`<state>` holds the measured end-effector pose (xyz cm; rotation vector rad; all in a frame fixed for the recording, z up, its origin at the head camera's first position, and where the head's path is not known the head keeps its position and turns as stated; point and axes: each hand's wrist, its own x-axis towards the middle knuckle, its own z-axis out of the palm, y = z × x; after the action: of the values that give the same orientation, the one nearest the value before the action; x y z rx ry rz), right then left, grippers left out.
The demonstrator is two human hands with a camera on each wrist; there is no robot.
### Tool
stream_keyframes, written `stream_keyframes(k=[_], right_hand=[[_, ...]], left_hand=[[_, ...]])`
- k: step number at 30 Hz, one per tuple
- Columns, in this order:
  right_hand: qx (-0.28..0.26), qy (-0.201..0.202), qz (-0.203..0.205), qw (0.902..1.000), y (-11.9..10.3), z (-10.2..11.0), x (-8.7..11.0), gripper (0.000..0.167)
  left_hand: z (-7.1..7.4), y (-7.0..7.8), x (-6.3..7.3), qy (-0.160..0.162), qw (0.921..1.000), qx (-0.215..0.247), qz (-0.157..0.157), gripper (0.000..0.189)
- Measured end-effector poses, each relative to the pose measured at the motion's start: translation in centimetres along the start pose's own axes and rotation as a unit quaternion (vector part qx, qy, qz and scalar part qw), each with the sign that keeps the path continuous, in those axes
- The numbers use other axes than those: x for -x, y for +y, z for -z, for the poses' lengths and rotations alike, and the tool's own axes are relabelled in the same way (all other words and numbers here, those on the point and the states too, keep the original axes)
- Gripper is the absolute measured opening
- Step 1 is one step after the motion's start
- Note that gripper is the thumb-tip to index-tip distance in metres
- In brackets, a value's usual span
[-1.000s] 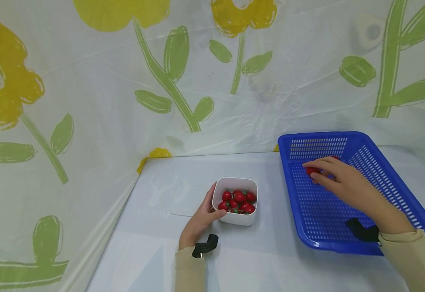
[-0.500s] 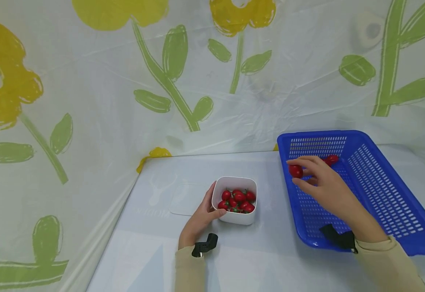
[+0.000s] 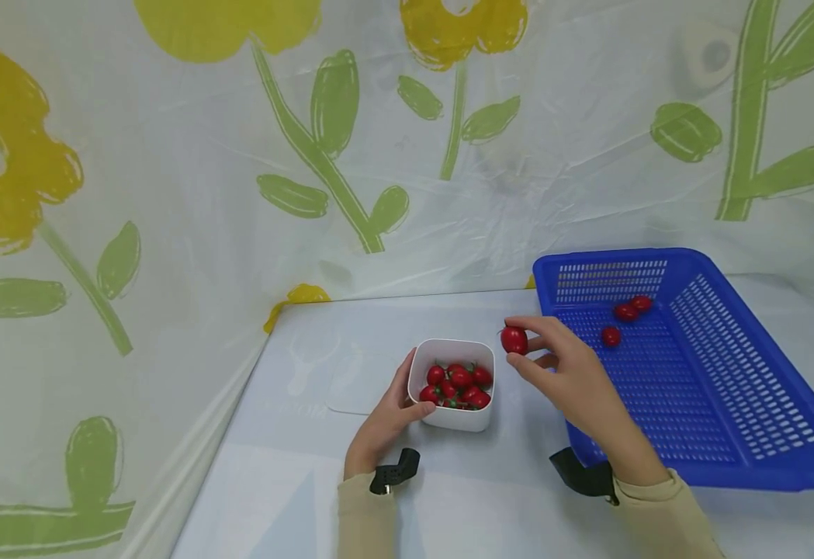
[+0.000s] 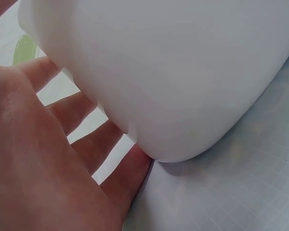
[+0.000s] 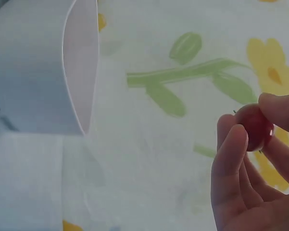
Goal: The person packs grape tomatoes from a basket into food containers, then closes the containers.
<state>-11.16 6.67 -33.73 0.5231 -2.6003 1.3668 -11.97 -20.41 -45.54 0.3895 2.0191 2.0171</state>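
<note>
My left hand (image 3: 381,428) holds a small white square container (image 3: 457,420) at its left side, the thumb over the near rim. In the left wrist view the fingers (image 4: 73,113) lie along the container's wall (image 4: 173,72). Several red cherry tomatoes (image 3: 460,378) with green stems lie inside it. Just right of the container, my right hand (image 3: 577,382) pinches one cherry tomato (image 3: 514,340) between thumb and fingertips, raised above the table. The right wrist view shows this tomato (image 5: 255,127) in the fingertips, apart from the container (image 5: 31,67).
At the right stands a blue slotted plastic basket (image 3: 686,427) with three tomatoes (image 3: 626,312) toward its far end. Behind the white table (image 3: 295,497) hangs a flower-printed cloth (image 3: 204,178). A black wrist camera (image 3: 396,468) sits on the left wrist, another (image 3: 583,473) on the right.
My right hand has moved left out of the blue basket with a cherry tomato, over its left rim toward the container. My left hand and the container have stayed in place.
</note>
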Motion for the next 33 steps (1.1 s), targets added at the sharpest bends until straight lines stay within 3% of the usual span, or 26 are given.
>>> stream_keyframes(k=[10,18,22,33], right_hand=[[-0.074,0.033,-0.004,0.9967,-0.4,-3.1,0.3,0.042],[-0.104,0.033,-0.038,0.9933,0.1,-5.0,0.2,0.041],[-0.074,0.047,-0.044,0.9952,0.4,-5.8,0.1,0.041],[-0.001,0.081,-0.040,0.9959,1.6,-8.0,0.3,0.038]], left_hand=[[0.2,-1.1,-0.4,0.001,0.9998,-0.021,-0.003,0.077],[-0.1,0.7,0.2,0.006,0.9998,-0.017,0.007,0.078],[-0.4,1.4,0.4,0.006,0.9999,-0.011,0.006,0.079],[-0.5,1.4,0.5,0.006,0.9998,-0.019,0.008,0.079]])
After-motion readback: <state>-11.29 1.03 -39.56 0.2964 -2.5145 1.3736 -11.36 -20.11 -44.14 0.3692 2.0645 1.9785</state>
